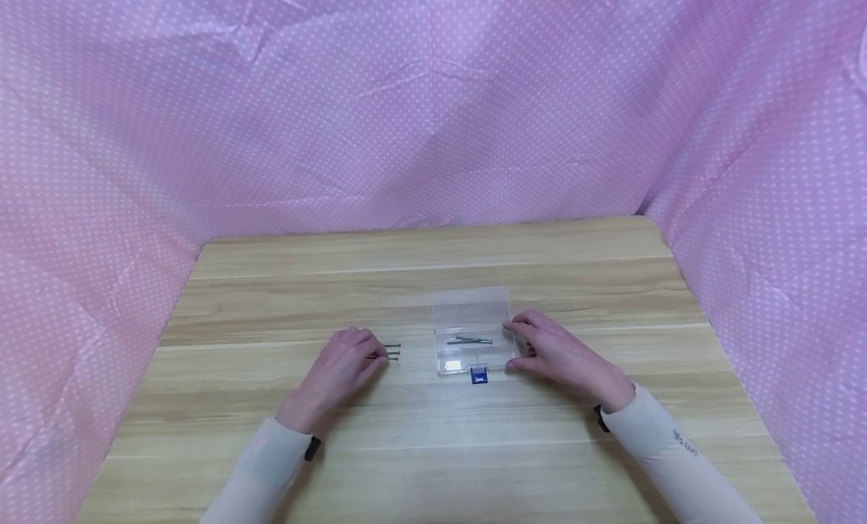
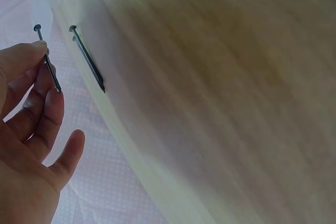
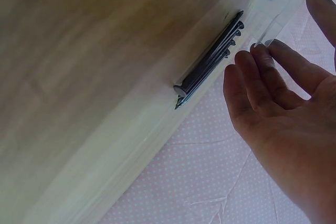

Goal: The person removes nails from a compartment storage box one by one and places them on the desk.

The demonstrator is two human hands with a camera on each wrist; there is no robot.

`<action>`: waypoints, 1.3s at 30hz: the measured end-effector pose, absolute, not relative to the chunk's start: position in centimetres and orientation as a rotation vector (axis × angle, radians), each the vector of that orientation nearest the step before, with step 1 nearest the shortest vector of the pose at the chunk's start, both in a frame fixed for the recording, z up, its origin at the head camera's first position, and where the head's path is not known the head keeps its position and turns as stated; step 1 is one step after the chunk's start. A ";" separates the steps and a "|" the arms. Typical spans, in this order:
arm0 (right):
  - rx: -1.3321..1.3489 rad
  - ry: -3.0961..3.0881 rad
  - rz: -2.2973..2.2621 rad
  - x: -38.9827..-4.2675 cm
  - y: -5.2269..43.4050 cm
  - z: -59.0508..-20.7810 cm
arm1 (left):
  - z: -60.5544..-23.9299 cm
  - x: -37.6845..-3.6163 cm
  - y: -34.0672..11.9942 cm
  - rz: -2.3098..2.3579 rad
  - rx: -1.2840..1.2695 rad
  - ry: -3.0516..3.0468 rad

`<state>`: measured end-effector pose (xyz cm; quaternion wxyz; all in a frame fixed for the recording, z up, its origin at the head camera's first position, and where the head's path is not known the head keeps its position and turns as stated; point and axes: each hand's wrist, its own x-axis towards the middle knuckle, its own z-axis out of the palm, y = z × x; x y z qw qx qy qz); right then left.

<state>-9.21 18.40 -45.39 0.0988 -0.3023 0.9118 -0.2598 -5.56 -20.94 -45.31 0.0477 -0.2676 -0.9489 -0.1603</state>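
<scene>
Nails are lying just off your left hand, shafts running left-right, one nail being pinched in its fingertips, while your right hand, fingers straight, is bracing the clear box just beyond them

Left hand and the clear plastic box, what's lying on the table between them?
Loose nails lie between the left hand and the clear box, seen in the head view.

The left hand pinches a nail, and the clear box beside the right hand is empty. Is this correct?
Not quite. The left hand does pinch a nail, but the box is not empty: the right wrist view shows several nails lying in it.
</scene>
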 end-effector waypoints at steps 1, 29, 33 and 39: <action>-0.893 2.697 -0.769 -9.2 18.4 -45.4 | -45.4 -5.6 -20.9 -0.484 -0.817 -2.895; -0.894 2.694 -0.775 -9.3 18.3 -45.3 | -46.0 -6.2 -20.4 -0.372 -0.813 -2.930; -0.892 2.693 -0.773 -9.3 18.3 -45.2 | -46.1 -6.2 -20.4 -0.363 -0.806 -2.941; -0.894 2.696 -0.766 -9.3 18.3 -45.1 | -46.1 -6.2 -20.5 -0.358 -0.803 -2.942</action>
